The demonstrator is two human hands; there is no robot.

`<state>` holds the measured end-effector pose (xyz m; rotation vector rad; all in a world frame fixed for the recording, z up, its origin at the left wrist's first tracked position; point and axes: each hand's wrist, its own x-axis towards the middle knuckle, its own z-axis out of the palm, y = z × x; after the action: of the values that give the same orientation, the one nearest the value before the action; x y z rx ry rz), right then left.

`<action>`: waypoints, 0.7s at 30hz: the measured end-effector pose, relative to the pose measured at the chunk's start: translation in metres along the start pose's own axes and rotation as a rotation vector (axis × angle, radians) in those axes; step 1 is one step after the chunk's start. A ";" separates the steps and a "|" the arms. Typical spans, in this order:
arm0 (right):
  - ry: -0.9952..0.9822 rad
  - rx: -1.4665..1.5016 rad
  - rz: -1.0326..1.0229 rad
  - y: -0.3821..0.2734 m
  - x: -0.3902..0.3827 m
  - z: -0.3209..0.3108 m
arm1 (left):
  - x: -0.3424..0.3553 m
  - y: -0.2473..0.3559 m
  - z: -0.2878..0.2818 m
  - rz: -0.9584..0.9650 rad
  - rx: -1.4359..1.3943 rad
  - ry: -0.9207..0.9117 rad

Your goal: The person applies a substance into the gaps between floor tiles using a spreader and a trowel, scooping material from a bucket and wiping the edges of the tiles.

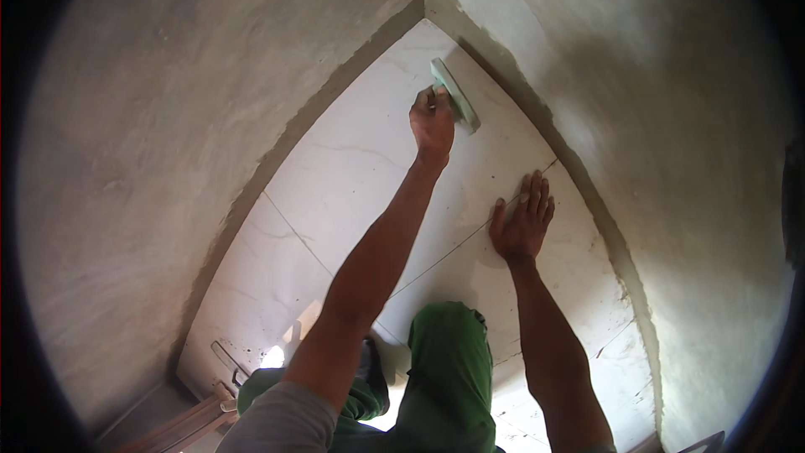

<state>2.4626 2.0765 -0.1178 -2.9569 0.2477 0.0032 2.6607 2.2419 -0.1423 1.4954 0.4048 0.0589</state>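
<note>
My left hand (432,122) is closed on a pale green float (455,96), a long flat tool with its handle in my fist. It is held over the far part of the white marbled floor tiles (360,130), near the room's corner. Whether its face touches the tile, I cannot tell. Lying flat with its fingers stretched out, my right hand (521,222) presses on the tiles across a thin joint, close to the right wall.
Grey plastered walls (151,117) (671,134) meet at the far corner, with a darker strip along their foot. My green-trousered knee (449,361) is at the near middle. At the lower left lie a wooden piece (189,424) and a metal-framed tool (231,361).
</note>
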 end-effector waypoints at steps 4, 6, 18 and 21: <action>-0.060 -0.026 0.040 -0.002 0.004 0.002 | 0.059 0.012 0.047 0.149 -0.083 0.246; -0.090 -0.032 0.052 -0.004 0.005 0.003 | 0.096 0.021 0.057 0.161 -0.068 0.255; -0.132 -0.066 0.047 0.003 0.010 0.003 | 0.057 0.003 0.079 0.077 0.162 0.235; -0.150 -0.042 0.024 -0.012 0.011 0.006 | 0.122 0.017 0.056 0.236 0.156 0.274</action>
<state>2.4752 2.0869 -0.1215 -2.9757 0.2659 0.2353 2.7941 2.2250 -0.1522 1.6903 0.4588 0.4309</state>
